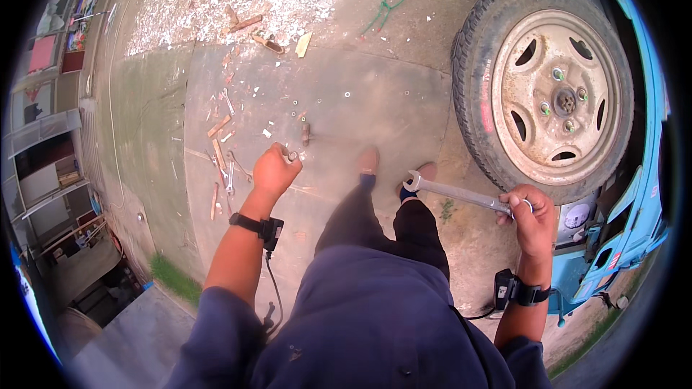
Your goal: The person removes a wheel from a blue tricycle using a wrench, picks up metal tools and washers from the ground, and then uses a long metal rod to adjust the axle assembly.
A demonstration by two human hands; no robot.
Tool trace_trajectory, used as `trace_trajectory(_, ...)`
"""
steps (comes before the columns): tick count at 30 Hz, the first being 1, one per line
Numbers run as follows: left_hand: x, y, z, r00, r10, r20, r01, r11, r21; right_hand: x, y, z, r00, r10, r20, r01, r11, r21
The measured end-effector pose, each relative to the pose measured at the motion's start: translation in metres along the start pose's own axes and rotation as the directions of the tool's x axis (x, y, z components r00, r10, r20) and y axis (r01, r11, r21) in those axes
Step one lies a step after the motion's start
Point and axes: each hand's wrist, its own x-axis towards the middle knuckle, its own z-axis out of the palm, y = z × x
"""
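So far, the wheel (555,90) seems to be fitted, but small rings (347,94) are left loose on the ground (411,126), so some work seems left. At near right, the wrench (461,192) is gripped by the right hand (532,220), its length running left to right, open end pointed left and slightly far. A small round thing (292,156) seems pinched by the left hand (272,171).

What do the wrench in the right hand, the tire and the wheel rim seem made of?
The wrench looks like bare metal, probably steel: silvery grey, soft sheen. The tire appears to be matte dark rubber, with chunky tread. The wheel rim seems painted metal, its cream coat stained brown.
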Motion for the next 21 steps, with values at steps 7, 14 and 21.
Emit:
trace_trajectory(7, 0.038, -0.057, 0.024, 0.998, -0.066, 0.002, 0.066, 0.996, -0.062, 0.034, 0.009, 0.064, 0.994, 0.062, 0.094, -0.056, 0.997, -0.06)
trace_trajectory(14, 0.08, -0.101, 0.034, 0.986, -0.16, -0.054, 0.156, 0.985, -0.073, 0.061, 0.016, 0.1, 0.987, 0.087, 0.132, -0.068, 0.987, -0.143)
trace_trajectory(21, 0.083, -0.145, 0.042, 0.978, -0.204, -0.042, 0.199, 0.975, -0.1, 0.079, 0.009, 0.129, 0.983, 0.113, 0.146, -0.089, 0.982, -0.166)
